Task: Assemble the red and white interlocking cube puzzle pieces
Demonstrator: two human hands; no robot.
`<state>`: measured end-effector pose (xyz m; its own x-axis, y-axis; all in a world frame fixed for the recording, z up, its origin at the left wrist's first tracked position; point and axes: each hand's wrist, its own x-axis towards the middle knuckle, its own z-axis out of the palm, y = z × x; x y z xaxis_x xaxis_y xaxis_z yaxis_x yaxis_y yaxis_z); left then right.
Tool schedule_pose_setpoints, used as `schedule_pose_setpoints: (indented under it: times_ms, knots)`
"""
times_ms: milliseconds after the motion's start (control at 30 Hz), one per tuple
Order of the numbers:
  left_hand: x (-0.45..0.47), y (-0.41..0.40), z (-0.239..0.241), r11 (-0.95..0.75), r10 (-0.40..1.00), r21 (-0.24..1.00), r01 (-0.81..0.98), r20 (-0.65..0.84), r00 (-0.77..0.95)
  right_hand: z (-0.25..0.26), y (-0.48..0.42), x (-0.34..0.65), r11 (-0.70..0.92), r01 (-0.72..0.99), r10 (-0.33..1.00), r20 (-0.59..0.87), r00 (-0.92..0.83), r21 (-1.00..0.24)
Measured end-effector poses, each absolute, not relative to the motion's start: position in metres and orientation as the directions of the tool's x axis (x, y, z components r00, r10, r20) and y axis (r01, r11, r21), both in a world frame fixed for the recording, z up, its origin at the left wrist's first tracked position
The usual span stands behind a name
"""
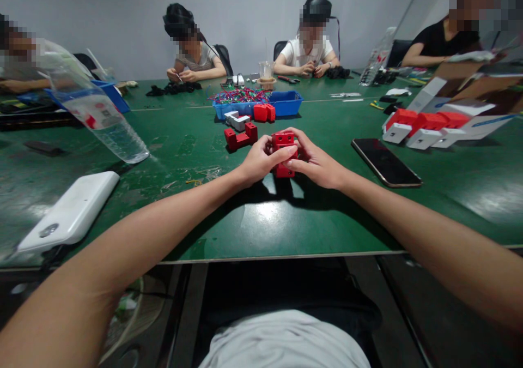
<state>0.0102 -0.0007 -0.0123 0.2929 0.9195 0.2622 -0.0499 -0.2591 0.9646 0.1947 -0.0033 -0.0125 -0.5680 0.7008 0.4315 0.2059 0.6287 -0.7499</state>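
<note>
Running across the top of the frame: plain grey-white wall (pixel 122 19). Filling the middle from left edge to right edge: green table (pixel 327 231), scuffed, reflecting pale overhead light at centre and lower right. Standing behind it, upper centre: black chairs (pixel 224 57). Lying in shadow along the bottom: dark floor (pixel 388 313), detail unclear.

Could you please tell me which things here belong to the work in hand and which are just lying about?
In hand: red block, gripped by left hand and right hand; loose red pieces; blue tray.
Lying about: phone; white power bank; water bottle; plastic cup.
</note>
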Motion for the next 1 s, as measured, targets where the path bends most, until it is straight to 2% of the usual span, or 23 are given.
schedule_pose_setpoints:
  times_ms: [167, 333, 500, 600, 700, 900, 1000]
  knots:
    - [0.011, -0.002, -0.016, -0.31, 0.924, 0.951, 0.008, 0.299, 0.239, -0.012, -0.004, 0.194, 0.624, 0.183, 0.696, 0.433, -0.572, -0.76]
    - [0.009, -0.003, -0.021, -0.421, 0.905, 0.891, 0.173, 0.4, 0.143, -0.012, -0.005, 0.191, 0.553, 0.138, 0.739, 0.407, -0.537, -0.822]
    - [0.008, -0.001, -0.025, -0.435, 0.901, 0.876, 0.211, 0.426, 0.087, -0.012, -0.006, 0.182, 0.48, 0.128, 0.82, 0.393, -0.416, -0.868]
    - [0.01, 0.0, -0.026, -0.396, 0.918, 0.895, 0.203, 0.391, 0.064, -0.012, -0.008, 0.177, 0.556, 0.206, 0.813, 0.475, -0.336, -0.805]
    - [0.013, -0.002, -0.025, -0.359, 0.934, 0.926, 0.116, 0.355, 0.049, -0.011, -0.014, 0.173, 0.654, 0.276, 0.754, 0.578, -0.313, -0.704]
    - [0.025, -0.019, -0.014, -0.212, 0.936, 0.966, -0.147, 0.244, 0.253, -0.011, -0.031, 0.166, 0.799, 0.33, 0.599, 0.717, -0.357, -0.503]
    - [0.029, -0.027, -0.011, -0.249, 0.952, 0.955, -0.16, 0.272, 0.142, -0.01, -0.036, 0.16, 0.818, 0.334, 0.57, 0.736, -0.364, -0.468]
